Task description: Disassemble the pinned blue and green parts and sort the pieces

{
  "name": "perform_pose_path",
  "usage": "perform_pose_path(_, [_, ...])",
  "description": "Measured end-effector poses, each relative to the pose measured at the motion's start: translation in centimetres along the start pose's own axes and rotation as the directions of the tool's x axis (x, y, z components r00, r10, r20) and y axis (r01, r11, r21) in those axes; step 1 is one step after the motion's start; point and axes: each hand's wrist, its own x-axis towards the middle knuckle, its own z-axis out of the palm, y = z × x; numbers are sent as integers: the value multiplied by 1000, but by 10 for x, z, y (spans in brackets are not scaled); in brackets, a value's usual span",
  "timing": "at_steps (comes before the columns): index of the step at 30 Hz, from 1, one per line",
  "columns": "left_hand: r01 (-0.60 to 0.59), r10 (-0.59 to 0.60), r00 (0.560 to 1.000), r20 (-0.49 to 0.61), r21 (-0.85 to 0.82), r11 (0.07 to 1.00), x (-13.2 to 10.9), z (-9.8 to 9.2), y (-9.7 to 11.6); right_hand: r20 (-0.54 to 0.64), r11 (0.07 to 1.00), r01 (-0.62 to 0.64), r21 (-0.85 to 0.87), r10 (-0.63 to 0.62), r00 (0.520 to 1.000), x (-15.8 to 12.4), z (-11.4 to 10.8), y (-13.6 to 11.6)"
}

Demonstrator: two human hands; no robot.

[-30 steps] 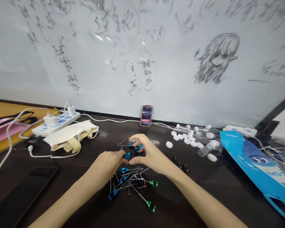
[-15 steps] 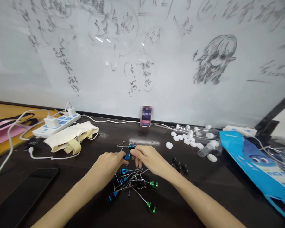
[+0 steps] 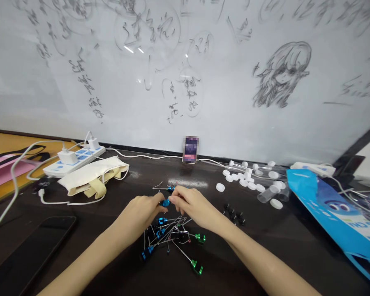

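Note:
Over the middle of the dark table, my left hand (image 3: 145, 210) is closed, with thumb and fingers pinching a small shiny blue metal fitting (image 3: 165, 202). My right hand (image 3: 193, 205) meets it from the other side, its thumb and forefinger closed at the fitting's right end. Whether the right fingers grip the same piece or something smaller is hidden. Just beyond lies another blue fitting (image 3: 171, 189) with thin bent wires. Closer to me is a tangle of metal wires (image 3: 175, 226) with several blue fittings (image 3: 147, 253) and green fittings (image 3: 197, 267) on their ends.
Small black pieces (image 3: 234, 214) lie right of my hands. Behind them are white caps (image 3: 220, 187) and clear tubes (image 3: 265, 195), with a blue bag (image 3: 323, 205) farther right. Left are a dark phone (image 3: 40, 246), a cream pouch (image 3: 89, 176) and a power strip (image 3: 75, 160).
Both hands stay together around the blue fitting, with only slight finger movement. The whole view has shifted a little.

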Motion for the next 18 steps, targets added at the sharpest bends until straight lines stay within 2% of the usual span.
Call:
perform_pose_path(2, [21,-18,1000,14,-245,969,0,-5,0,-23,999,47,-11,-47,999,-1,-4,-5])
perform_pose_path(4, [75,-19,993,117,-493,867,-1,-10,-3,-7,995,101,-25,-102,995,-2,-8,-10])
perform_pose_path(6, [170,22,964,265,-677,716,-1,-14,-8,36,987,162,-17,-161,986,-3,-11,-15])
perform_pose_path(8, [263,80,930,359,-800,539,-2,-17,-13,64,976,218,3,-218,974,-5,-13,-20])
perform_pose_path(11, [298,144,922,360,-895,330,-3,-18,-19,42,962,271,25,-272,961,-8,-14,-26])
perform_pose_path(14, [291,153,926,344,-912,289,-4,-18,-20,33,964,242,107,-247,968,-8,-13,-25])
perform_pose_path(18, [251,111,945,309,-897,364,-4,-17,-16,112,949,24,314,-62,992,-3,-3,-12])
